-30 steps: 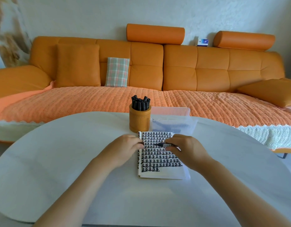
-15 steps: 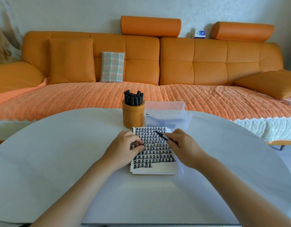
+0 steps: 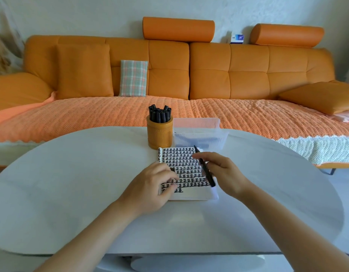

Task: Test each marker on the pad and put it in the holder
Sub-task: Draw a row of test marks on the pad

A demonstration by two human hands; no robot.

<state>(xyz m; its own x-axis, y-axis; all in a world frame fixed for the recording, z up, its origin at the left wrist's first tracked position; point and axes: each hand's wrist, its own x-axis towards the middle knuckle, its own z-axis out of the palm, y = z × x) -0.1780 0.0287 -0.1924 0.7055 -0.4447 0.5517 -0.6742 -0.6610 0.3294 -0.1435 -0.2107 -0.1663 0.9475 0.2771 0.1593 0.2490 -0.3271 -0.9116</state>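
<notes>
R hand (image 3: pixel 224 173) grips marker (image 3: pixel 205 167) over pad (image 3: pixel 186 194), cap maybe in L hand (image 3: pixel 154 185)

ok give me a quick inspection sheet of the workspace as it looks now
surface: white oval table, mostly bare
job's things: pad nearly full of black marks; black marker over it; holder packed with markers, behind the pad
clutter: clear plastic box beside the holder
grippers: left hand resting on the pad; right hand holding the marker
cables: nothing seen
surroundings: orange sofa, plaid cushion
</notes>
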